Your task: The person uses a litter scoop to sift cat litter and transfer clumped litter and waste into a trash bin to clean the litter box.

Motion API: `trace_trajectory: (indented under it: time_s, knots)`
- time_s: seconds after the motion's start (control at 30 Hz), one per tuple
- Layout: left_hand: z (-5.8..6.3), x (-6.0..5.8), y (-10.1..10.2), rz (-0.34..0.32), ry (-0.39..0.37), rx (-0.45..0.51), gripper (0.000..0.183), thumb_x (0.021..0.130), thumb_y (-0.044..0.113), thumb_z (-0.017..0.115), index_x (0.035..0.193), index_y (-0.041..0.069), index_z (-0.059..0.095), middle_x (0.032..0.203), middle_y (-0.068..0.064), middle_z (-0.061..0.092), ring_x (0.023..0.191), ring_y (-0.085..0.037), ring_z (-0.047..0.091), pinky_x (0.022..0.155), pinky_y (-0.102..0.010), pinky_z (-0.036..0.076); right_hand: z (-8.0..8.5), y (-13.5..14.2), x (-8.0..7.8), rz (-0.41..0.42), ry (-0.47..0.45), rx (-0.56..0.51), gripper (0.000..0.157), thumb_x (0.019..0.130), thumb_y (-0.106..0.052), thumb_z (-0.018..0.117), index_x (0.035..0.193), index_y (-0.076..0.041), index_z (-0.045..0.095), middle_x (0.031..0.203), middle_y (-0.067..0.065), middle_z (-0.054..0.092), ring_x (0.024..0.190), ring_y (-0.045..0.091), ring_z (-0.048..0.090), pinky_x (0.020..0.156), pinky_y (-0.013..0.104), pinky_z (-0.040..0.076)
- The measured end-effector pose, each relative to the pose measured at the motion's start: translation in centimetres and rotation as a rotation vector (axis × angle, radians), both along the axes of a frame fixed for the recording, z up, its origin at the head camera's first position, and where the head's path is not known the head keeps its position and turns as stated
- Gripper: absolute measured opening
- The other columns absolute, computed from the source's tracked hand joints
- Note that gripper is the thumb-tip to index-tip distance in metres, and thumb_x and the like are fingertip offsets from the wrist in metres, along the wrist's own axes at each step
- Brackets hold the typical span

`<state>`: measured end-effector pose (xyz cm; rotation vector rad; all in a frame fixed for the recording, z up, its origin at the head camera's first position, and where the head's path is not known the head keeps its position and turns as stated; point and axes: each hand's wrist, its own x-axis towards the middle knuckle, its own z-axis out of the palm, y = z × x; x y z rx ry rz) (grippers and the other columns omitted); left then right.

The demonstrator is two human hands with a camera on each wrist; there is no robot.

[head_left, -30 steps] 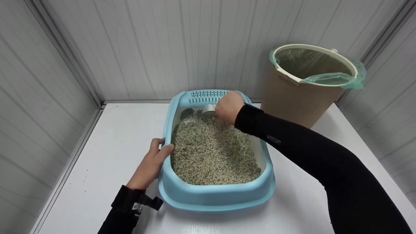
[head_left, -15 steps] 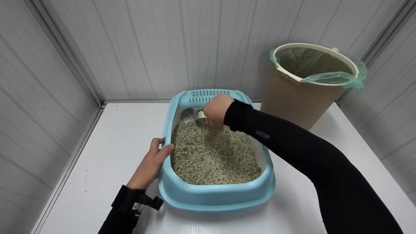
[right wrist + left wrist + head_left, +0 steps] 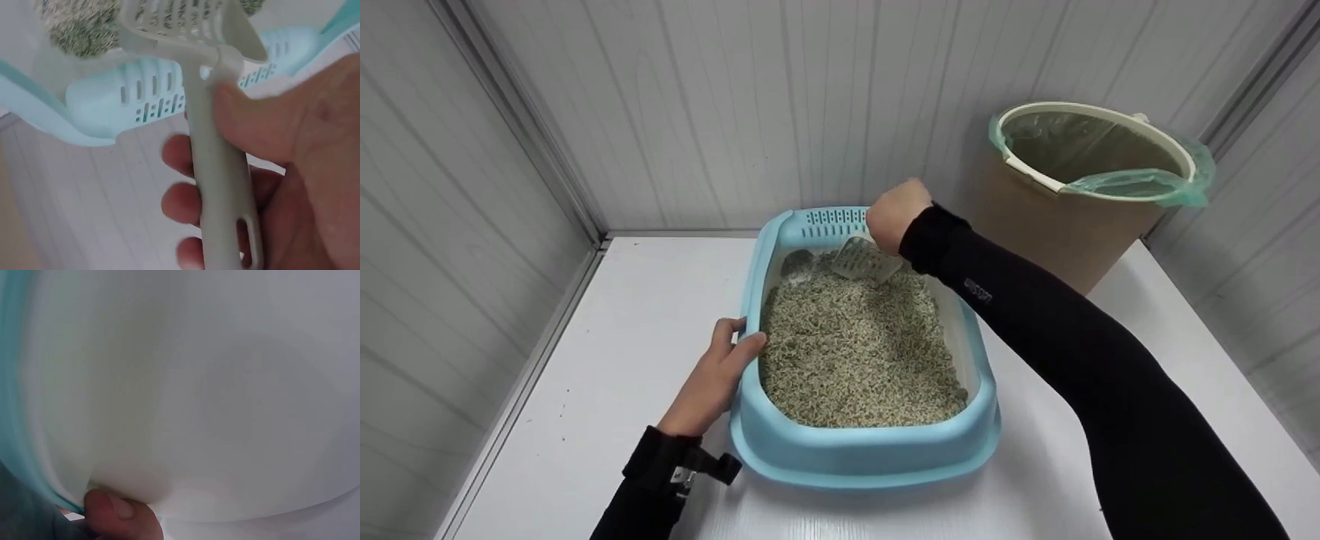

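A blue litter box (image 3: 862, 454) with a pale inner wall sits on the white table, spread with grainy litter (image 3: 859, 352). My left hand (image 3: 705, 386) grips its left rim, thumb over the edge; in the left wrist view a fingertip (image 3: 121, 514) shows at the white wall. Over the far end of the box, my right hand (image 3: 896, 217) holds a slotted litter scoop (image 3: 859, 259), its head tilted above the litter. The right wrist view shows the thumb along the pale handle (image 3: 216, 163) and the fingers (image 3: 181, 202) wrapped round it. A dark clump (image 3: 797, 262) lies in the far left corner.
Right of the box, at the back, stands a tall brown bin (image 3: 1035, 232) with a cream rim and a green bag liner (image 3: 1132, 182). Grey panelled walls (image 3: 720, 112) enclose the table (image 3: 645, 300) on three sides.
My right hand first moved left with the scoop low in the litter, then rose up and right; the slotted scoop head now shows above the litter. My left hand keeps its grip.
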<state>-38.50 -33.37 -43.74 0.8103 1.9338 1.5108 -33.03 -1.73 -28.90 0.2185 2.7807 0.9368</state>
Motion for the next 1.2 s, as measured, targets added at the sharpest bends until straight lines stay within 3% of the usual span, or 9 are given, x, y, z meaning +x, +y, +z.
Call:
trace_trajectory:
  time_s: [0.07, 0.17, 0.33, 0.43, 0.63, 0.73, 0.87, 1.0, 1.2]
  knots:
    - [0.0, 0.0, 0.0, -0.003, 0.000, -0.001, 0.060, 0.114, 0.057, 0.057, 0.157, 0.020, 0.040, 0.107, -0.021, 0.060, 0.086, -0.030, 0.064, 0.074, -0.044, 0.056, -0.6, 0.1, -0.3, 0.034, -0.015, 0.056, 0.049, 0.117, -0.016, 0.052, 0.070, -0.018, 0.040, 0.065, 0.001, 0.042, 0.067, 0.021, 0.039, 0.087, 0.041, 0.046]
    - [-0.1, 0.0, 0.1, -0.007, -0.001, -0.001, 0.060, 0.114, 0.057, 0.056, 0.158, 0.020, 0.038, 0.110, -0.024, 0.061, 0.088, -0.031, 0.065, 0.075, -0.044, 0.056, -1.2, 0.1, -0.7, 0.115, -0.029, 0.144, 0.051, 0.121, -0.030, 0.049, 0.071, -0.019, 0.050, 0.069, 0.004, 0.054, 0.075, 0.026, 0.053, 0.112, 0.051, 0.042]
    - [0.1, -0.2, 0.1, -0.004, 0.008, 0.001, 0.059, 0.114, 0.056, 0.056, 0.156, 0.018, 0.039, 0.108, -0.022, 0.061, 0.085, -0.030, 0.064, 0.074, -0.043, 0.056, -1.6, 0.4, -1.1, 0.219, -0.017, 0.218, 0.058, 0.118, -0.049, 0.055, 0.069, -0.019, 0.047, 0.066, 0.002, 0.045, 0.070, 0.023, 0.043, 0.085, 0.043, 0.036]
    - [0.2, -0.2, 0.0, 0.000, 0.006, 0.001, 0.057, 0.115, 0.055, 0.056, 0.156, 0.019, 0.039, 0.106, -0.020, 0.059, 0.085, -0.029, 0.063, 0.074, -0.043, 0.055, -1.7, 0.9, -1.3, 0.275, 0.030, 0.196, 0.056, 0.117, -0.037, 0.059, 0.069, -0.019, 0.039, 0.064, 0.000, 0.035, 0.068, 0.022, 0.033, 0.081, 0.043, 0.030]
    - [0.1, -0.2, 0.1, -0.011, -0.004, 0.008, 0.057, 0.114, 0.056, 0.056, 0.155, 0.019, 0.040, 0.105, -0.020, 0.060, 0.085, -0.029, 0.064, 0.076, -0.043, 0.056, -1.8, 2.1, -2.0, 0.265, 0.106, 0.072, 0.064, 0.108, -0.054, 0.072, 0.064, -0.018, 0.042, 0.057, 0.001, 0.037, 0.062, 0.024, 0.045, 0.106, 0.047, 0.051]
    - [0.1, -0.2, 0.1, -0.008, 0.002, 0.012, 0.057, 0.114, 0.055, 0.056, 0.155, 0.018, 0.041, 0.103, -0.017, 0.059, 0.083, -0.029, 0.063, 0.075, -0.043, 0.055, -1.6, 2.4, -2.1, 0.227, 0.116, 0.003, 0.067, 0.103, -0.060, 0.077, 0.063, -0.018, 0.041, 0.056, 0.000, 0.034, 0.059, 0.022, 0.043, 0.098, 0.044, 0.055]
    - [0.1, -0.3, 0.1, -0.001, 0.006, 0.008, 0.056, 0.114, 0.055, 0.056, 0.154, 0.018, 0.041, 0.103, -0.017, 0.059, 0.081, -0.028, 0.062, 0.073, -0.043, 0.055, -1.7, 2.9, -1.9, 0.192, 0.123, -0.134, 0.065, 0.102, -0.047, 0.077, 0.063, -0.020, 0.033, 0.060, -0.005, 0.023, 0.056, 0.015, 0.024, 0.065, 0.036, 0.036]
    - [0.1, -0.2, 0.1, 0.001, 0.001, 0.002, 0.056, 0.114, 0.056, 0.056, 0.155, 0.020, 0.040, 0.102, -0.017, 0.058, 0.081, -0.029, 0.061, 0.073, -0.043, 0.055, -2.6, 3.7, -1.4, 0.175, 0.142, -0.323, 0.060, 0.099, -0.030, 0.074, 0.062, -0.021, 0.028, 0.063, -0.007, 0.017, 0.060, 0.011, 0.013, 0.061, 0.033, 0.018]
    - [-0.1, 0.0, 0.2, -0.007, -0.006, 0.012, 0.057, 0.115, 0.055, 0.056, 0.155, 0.019, 0.040, 0.099, -0.015, 0.056, 0.081, -0.029, 0.062, 0.072, -0.043, 0.055, -5.2, 4.5, -0.9, 0.191, 0.112, -0.571, 0.058, 0.109, -0.025, 0.066, 0.062, -0.022, 0.032, 0.061, -0.007, 0.019, 0.059, 0.011, 0.013, 0.065, 0.034, 0.018]
